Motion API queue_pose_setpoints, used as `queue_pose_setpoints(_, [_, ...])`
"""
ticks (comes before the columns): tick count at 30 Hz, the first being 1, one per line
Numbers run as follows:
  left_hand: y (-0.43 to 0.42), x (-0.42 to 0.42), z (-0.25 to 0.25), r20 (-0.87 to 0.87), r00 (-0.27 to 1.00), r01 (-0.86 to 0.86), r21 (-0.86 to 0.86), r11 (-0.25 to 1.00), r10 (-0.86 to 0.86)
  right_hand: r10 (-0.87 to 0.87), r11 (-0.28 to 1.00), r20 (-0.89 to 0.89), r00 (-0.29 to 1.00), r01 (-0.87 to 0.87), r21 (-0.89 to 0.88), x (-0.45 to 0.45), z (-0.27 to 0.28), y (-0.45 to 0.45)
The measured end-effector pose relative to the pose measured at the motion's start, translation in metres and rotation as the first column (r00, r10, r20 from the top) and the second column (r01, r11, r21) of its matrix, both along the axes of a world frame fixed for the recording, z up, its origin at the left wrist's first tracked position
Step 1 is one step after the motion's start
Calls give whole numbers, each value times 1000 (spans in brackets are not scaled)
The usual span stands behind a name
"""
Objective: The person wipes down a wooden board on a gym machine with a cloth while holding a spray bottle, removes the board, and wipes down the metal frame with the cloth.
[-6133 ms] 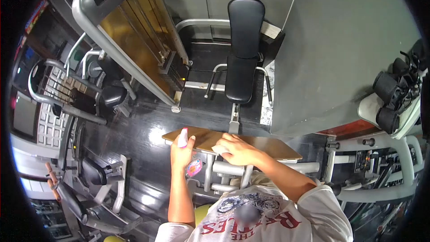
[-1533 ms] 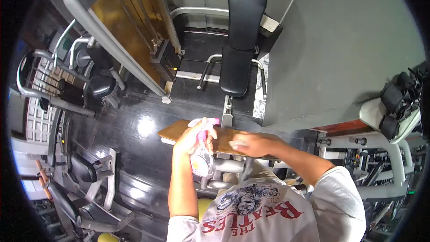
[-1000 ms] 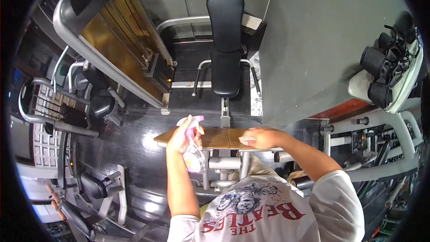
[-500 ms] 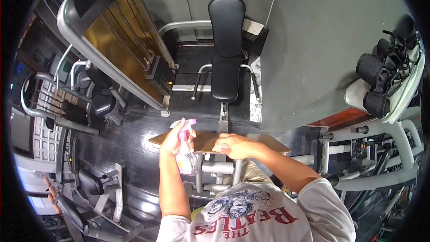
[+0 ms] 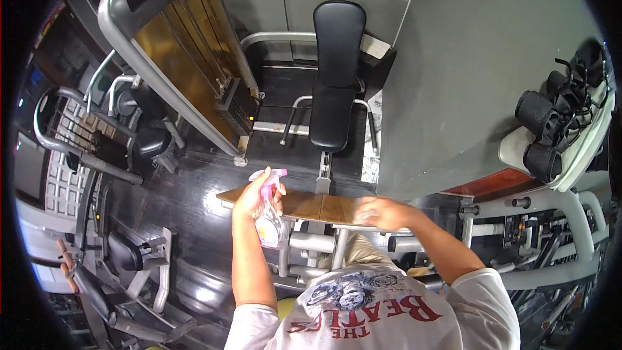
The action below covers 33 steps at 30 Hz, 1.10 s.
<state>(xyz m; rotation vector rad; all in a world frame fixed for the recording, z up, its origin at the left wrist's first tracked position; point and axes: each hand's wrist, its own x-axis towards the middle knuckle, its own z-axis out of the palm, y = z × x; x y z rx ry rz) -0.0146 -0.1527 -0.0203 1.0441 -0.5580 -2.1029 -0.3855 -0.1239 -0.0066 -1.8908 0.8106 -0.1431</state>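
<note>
My left hand point(image 5: 250, 202) is wrapped round the neck of a clear spray bottle point(image 5: 271, 228) with a pink and white trigger head, held nearly upright above the left part of a brown wooden board point(image 5: 304, 205). Over the right part of the board is my right hand point(image 5: 390, 213), slightly blurred, its fingers curled on a small whitish cloth point(image 5: 365, 214) pressed to the surface. Much of the cloth is hidden by the fingers. Grey metal tubes point(image 5: 314, 240) show below the board, close to my body.
Ahead stands a black padded seat point(image 5: 332, 116) with side handles. A weight-stack machine point(image 5: 188, 58) is at its left. On the right, black straps point(image 5: 541, 116) lie on a white shelf by the grey wall point(image 5: 453, 78). More gym machines fill both sides.
My right hand has slid rightward along the board with the cloth, baring the middle of the wood. My left hand keeps its hold on the spray bottle. The camera view has shifted slightly.
</note>
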Motion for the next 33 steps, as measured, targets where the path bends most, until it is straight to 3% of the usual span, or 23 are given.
queue_pose_setpoints(1, [0, 0, -1, 5, 1000, 4, -7, 1000, -4, 7, 997, 90, 996, -14, 72, 19, -6, -5])
queue_pose_setpoints(5, [0, -5, 2, 52, 998, -23, 7, 1000, 22, 182, 983, 133, 974, -176, -54, 89, -2, -31])
queue_pose_setpoints(7, [1, -7, 5, 116, 993, -34, 28, 999, 31, 169, 986, 72, 983, -167, -30, 101, 1, -34])
queue_pose_setpoints(10, [3, -10, 5, 169, 985, -43, 30, 999, 38, 125, 992, 159, 979, -121, -37, 84, 3, -24])
queue_pose_setpoints(13, [2, -13, 9, 181, 983, -44, 22, 999, 40, 68, 997, 173, 983, -71, 13, 36, -17, -13])
queue_pose_setpoints(15, [1, -10, 3, 173, 985, -29, 15, 999, 26, 72, 996, 65, 995, -74, 39, 2, -11, -8])
queue_pose_setpoints(17, [0, -12, 5, 167, 986, -31, 18, 999, 28, 34, 996, 127, 991, -45, 83, -20, -6, -2])
queue_pose_setpoints(20, [0, -9, 4, 142, 990, -17, 14, 1000, 15, 24, 999, 14, 1000, -25, 30, -4, 4, -2])
queue_pose_setpoints(23, [0, -9, 3, 124, 992, -5, 21, 1000, 2, 82, 996, 145, 986, -75, -53, 35, -14, -13])
queue_pose_setpoints(28, [4, -14, 8, 191, 980, -47, -1, 999, 46, 166, 984, 128, 978, -157, -81, 110, -11, -37])
queue_pose_setpoints(33, [4, -17, 11, 247, 968, -47, 6, 999, 44, 76, 996, 68, 995, -72, -62, 104, -16, -27])
